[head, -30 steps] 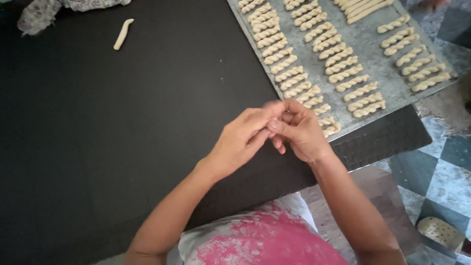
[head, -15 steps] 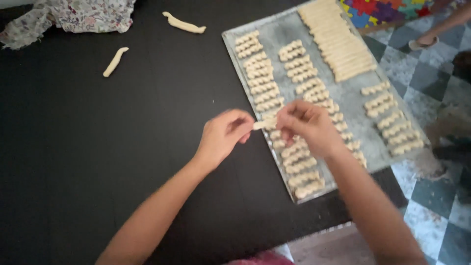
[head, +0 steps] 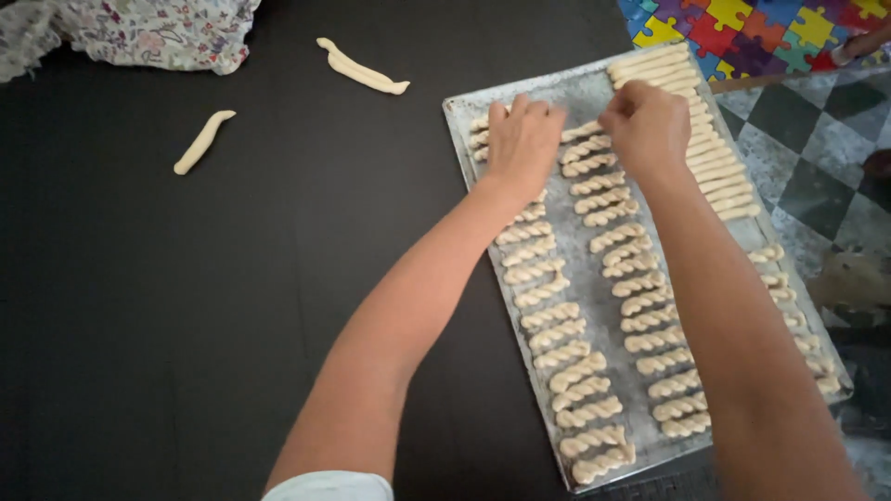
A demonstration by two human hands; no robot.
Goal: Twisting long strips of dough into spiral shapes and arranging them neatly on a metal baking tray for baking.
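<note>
Both hands (head: pixel 522 139) (head: pixel 647 125) on tray (head: pixel 594 93), dough twists (head: pixel 575 376)

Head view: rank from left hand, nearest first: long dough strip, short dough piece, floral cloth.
1. Long dough strip, up and left of the left hand.
2. Short dough piece, farther left on the table.
3. Floral cloth, top-left corner.
</note>
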